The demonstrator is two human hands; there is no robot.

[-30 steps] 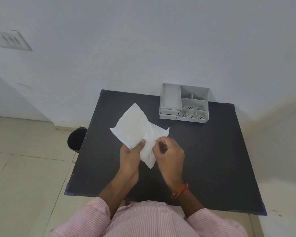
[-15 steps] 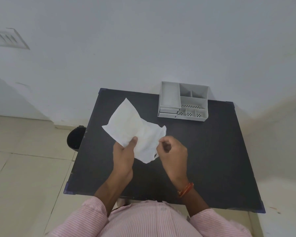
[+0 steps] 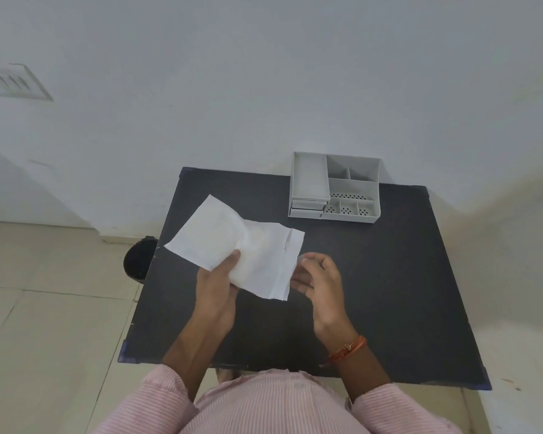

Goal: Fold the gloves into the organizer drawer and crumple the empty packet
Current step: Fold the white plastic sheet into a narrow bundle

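Note:
A white paper packet (image 3: pixel 232 245) is held above the black table (image 3: pixel 389 292), creased, with a torn, ragged right edge. My left hand (image 3: pixel 215 286) grips it from below, thumb on top near its middle. My right hand (image 3: pixel 322 286) is at the torn edge, fingers curled and pinched on a small pale piece; I cannot tell whether that is a glove or a paper strip. No glove shows clearly. The grey organizer (image 3: pixel 348 218) stands at the table's far edge, its small drawers (image 3: pixel 306 208) at the front left pushed in.
A black bin (image 3: pixel 137 260) stands on the tiled floor by the table's left edge. A white wall rises right behind the organizer, with a switch plate (image 3: pixel 13 83) at the far left. My pink striped shirt fills the bottom of the view.
The packet's right end has come open and spread wider. My right hand has moved right and slightly down along the torn edge. My left hand keeps its grip.

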